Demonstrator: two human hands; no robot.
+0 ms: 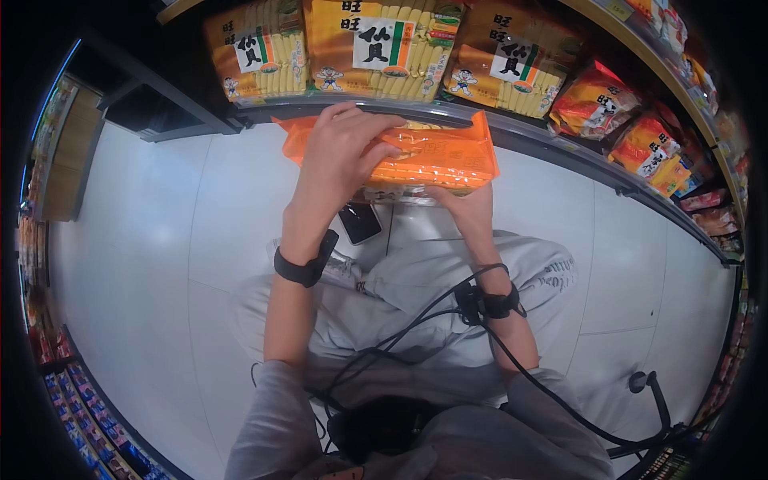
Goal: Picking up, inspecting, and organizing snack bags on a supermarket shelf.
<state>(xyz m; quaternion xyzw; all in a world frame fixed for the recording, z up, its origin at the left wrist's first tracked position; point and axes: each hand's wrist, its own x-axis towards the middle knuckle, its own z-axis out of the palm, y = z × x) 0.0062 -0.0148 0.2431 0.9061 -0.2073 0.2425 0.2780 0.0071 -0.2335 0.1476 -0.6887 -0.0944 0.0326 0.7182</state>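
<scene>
An orange plastic snack bag (444, 153) with a clear part showing pale sticks is held above the floor, close to the shelf's front edge. My left hand (348, 144) lies over the bag's left part, with thumb and fingers on its upper side. My right hand (465, 201) grips the bag's lower right edge, the thumb in front and most of the fingers hidden behind it. Just beyond the bag, on the bottom shelf, stand large snack packs, one at the left (258, 60), one in the middle (384, 54) and one at the right (510, 66).
Smaller red snack bags (597, 105) continue along the shelf to the right. A dark phone (360, 223) lies on the tiled floor below the held bag. Black cables (414, 324) cross my lap from the right wrist strap. A metal shelf frame (162, 90) stands at the upper left.
</scene>
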